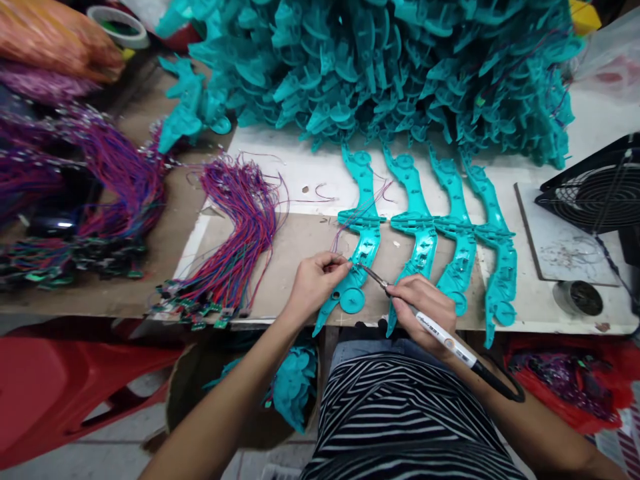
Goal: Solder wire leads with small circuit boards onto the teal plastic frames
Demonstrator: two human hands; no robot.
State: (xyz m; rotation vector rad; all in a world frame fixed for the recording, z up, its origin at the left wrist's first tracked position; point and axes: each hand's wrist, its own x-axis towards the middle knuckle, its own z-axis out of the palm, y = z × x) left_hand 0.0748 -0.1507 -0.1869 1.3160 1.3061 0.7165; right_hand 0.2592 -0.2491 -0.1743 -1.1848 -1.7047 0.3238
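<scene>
My right hand [425, 308] is closed around a white-handled soldering iron [447, 339]. Its metal tip reaches the leftmost teal plastic part [369, 243], close to my left fingertips. My left hand [323, 277] has thumb and fingers pinched together at that part's left edge; what they hold is too small to make out. Thin red and purple wires [367, 212] run up from there across the same part. More teal parts of the same shape [420, 247] lie in a row to its right, partly behind my right hand.
A tall heap of teal parts [380, 67] fills the back. Wire bundles [240, 227] with small circuit boards lie to the left. At right are a black fan [600, 193], a board [555, 247] and a round tin [579, 299]. A red stool [75, 393] stands lower left.
</scene>
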